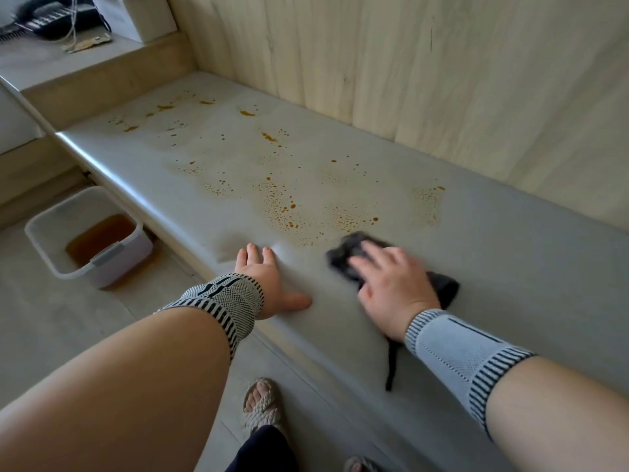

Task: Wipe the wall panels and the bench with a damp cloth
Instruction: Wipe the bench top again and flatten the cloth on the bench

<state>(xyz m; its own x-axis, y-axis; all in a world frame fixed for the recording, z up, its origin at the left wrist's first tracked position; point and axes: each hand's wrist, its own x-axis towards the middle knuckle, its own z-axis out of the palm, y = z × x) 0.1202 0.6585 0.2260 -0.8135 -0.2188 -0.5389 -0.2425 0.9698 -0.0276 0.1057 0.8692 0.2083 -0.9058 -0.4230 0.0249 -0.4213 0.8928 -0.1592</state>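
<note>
head | left hand flat, fingers straight, pressing grey bench near front edge | right hand fingers spread, pressing dark cloth on bench beside orange-brown stains | wood wall panels behind | tub of brown water on floor

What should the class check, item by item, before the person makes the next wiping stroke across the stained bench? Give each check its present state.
1. Cloth under the wiping hand: ok. The right hand presses the dark cloth on the bench.
2. Body braced: ok. The left hand rests flat on the bench edge.
3. Stains ahead of the cloth: not ok. Orange spots still cover the seat beyond it.
4. Cloth damp enough: cannot tell.
5. Rinse water clean: not ok. The tub on the floor holds brown water.
6. Wall panels wiped: cannot tell.
</note>
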